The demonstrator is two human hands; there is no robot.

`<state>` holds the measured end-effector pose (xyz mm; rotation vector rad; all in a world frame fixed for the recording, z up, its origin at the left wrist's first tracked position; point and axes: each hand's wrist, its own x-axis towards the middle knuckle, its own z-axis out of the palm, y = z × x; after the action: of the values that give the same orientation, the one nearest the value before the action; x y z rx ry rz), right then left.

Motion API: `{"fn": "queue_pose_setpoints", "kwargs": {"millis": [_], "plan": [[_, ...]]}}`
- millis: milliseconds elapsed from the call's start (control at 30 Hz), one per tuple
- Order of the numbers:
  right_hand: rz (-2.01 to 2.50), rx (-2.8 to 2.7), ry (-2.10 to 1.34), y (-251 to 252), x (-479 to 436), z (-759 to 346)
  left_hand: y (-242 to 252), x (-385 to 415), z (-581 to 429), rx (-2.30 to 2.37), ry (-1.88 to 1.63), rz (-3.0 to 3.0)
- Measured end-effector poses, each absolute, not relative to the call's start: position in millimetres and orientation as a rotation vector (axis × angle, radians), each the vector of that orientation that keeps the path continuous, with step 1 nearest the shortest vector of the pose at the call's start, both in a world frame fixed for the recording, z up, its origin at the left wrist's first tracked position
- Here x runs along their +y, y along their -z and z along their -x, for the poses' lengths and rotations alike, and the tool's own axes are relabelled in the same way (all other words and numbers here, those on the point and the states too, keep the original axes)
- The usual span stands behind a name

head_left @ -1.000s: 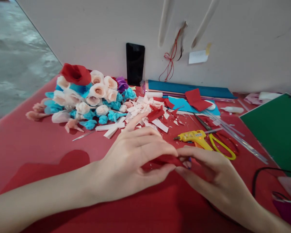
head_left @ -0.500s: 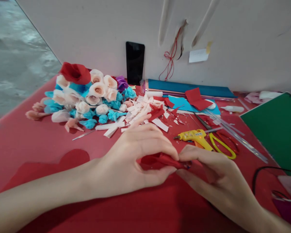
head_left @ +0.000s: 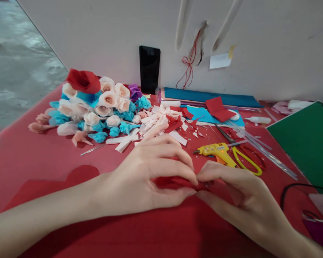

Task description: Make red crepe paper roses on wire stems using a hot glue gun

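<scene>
Between my two hands is a red crepe paper flower (head_left: 174,182), partly hidden by fingers. My left hand (head_left: 153,172) curls over it, thumb and index finger pinching the paper near its right end. My right hand (head_left: 231,195) pinches that same end from the right, fingertips against those of the left. A flat piece of red paper (head_left: 43,188) with a rounded edge lies under my left forearm. Just beyond my right hand sit a yellow glue gun (head_left: 216,152) and scissors (head_left: 244,161) with a yellow handle.
A heap of paper flowers (head_left: 107,98) stands at the left back, beside white paper scraps (head_left: 153,120). A black phone (head_left: 150,70) leans on the wall. Clear glue sticks (head_left: 269,154), a white bottle (head_left: 260,120) and a green board (head_left: 307,143) lie at the right.
The red paper between my hands has turned slightly and shows less of its opening. My left fingers have shifted a little; both hands stay in nearly the same place.
</scene>
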<state>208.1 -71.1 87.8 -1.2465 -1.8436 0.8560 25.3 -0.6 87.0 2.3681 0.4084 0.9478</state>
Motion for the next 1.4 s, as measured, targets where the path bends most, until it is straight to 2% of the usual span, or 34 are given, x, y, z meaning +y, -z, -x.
{"fn": "queue_pose_setpoints", "kwargs": {"millis": [367,667,1167,1400], "plan": [[1.243,-1.845,-0.978,-88.3,-72.4,-211.5,-87.6,3.0,-25.4,0.324,-0.954,-2.403],[1.356,-1.873,-0.841,-89.7,-69.9,-211.7,-91.0,5.4,-26.4,0.318,-0.9,-2.469],[1.412,-1.825,-0.666,-84.6,-70.9,-205.2,-83.7,2.6,-18.1,0.418,-1.122,-2.785],[1.393,-1.819,-0.649,-84.8,-71.8,-204.4,-87.6,1.1,-20.2,0.448,-1.14,-2.757]]}}
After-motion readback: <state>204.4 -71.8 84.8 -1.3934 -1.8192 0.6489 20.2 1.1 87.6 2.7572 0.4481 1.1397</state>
